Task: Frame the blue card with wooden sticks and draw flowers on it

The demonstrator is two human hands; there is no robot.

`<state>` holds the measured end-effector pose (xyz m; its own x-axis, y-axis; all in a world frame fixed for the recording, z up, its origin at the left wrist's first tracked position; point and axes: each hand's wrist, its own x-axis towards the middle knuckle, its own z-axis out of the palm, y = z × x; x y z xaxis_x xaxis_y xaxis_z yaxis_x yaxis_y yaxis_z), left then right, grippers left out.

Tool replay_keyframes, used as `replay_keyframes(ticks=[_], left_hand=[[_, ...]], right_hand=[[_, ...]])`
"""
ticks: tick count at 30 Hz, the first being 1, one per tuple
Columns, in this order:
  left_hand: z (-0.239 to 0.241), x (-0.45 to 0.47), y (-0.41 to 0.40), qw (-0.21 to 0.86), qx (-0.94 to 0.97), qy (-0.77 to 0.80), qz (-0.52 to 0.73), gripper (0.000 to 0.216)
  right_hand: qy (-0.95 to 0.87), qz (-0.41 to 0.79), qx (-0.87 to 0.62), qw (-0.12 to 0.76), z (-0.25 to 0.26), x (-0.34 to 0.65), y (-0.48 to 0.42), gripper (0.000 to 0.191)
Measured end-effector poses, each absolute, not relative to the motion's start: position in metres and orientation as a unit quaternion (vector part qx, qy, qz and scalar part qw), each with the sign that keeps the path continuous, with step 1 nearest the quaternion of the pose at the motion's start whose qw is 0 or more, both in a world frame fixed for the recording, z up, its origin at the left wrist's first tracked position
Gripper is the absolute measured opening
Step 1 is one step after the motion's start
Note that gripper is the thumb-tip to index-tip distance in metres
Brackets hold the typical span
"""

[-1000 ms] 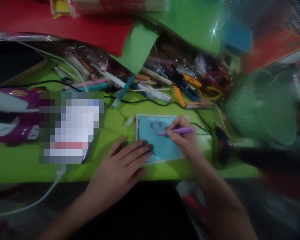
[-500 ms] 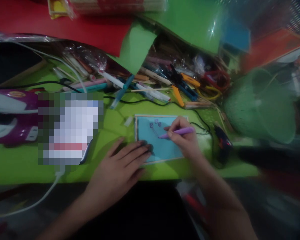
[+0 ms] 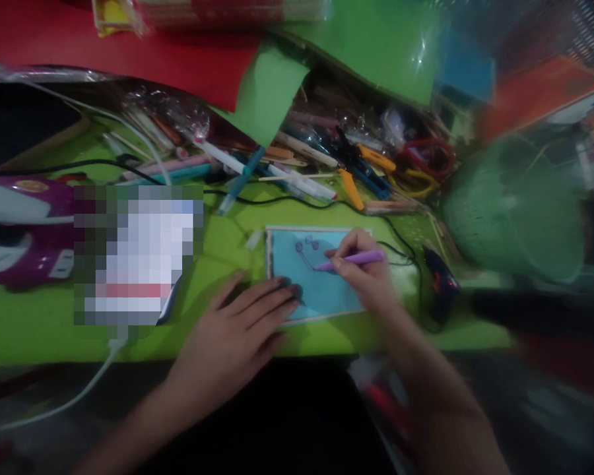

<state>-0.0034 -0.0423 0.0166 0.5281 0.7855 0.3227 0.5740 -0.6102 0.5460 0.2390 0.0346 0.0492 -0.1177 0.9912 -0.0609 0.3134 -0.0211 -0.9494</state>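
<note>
A blue card (image 3: 321, 297) with thin pale strips along its edges lies on the green tabletop. Several small flower-like shapes (image 3: 307, 243) are drawn near its top, and thin stem lines run down from one of them. My right hand (image 3: 361, 267) grips a purple pen (image 3: 359, 258), whose tip rests at the lower end of the lines. Flat across the card's lower left corner, my left hand (image 3: 247, 323) has its fingers stretched out and holds nothing.
Left of the card lies a blurred-out phone (image 3: 141, 257) with a white cable (image 3: 99, 376). Behind are several pens, orange-handled cutters (image 3: 351, 188) and a black cord (image 3: 287, 200). A green basket (image 3: 515, 211) and a dark computer mouse (image 3: 440, 280) stand right.
Hardly anything differs. The pen tip stays at nearly the same spot on the card, and the line there looks slightly darker. My left hand has stayed in place.
</note>
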Motion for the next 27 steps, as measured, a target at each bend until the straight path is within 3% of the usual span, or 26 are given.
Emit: replay_keyframes(ticks=[13,17,27], left_hand=[[0.017,-0.003,-0.042,0.191,0.85,0.399,0.288,0.031],[0.018,-0.002,-0.041,0.189,0.848,0.4,0.293,0.03],[0.017,-0.003,-0.042,0.197,0.848,0.398,0.29,0.029]], right_hand=[[-0.567,0.469,-0.523,0.43,0.044,0.246,0.036,0.01],[-0.581,0.457,-0.536,0.407,0.043,0.249,0.038,0.02],[-0.576,0.437,-0.567,0.394,0.044,0.242,0.042,0.016]])
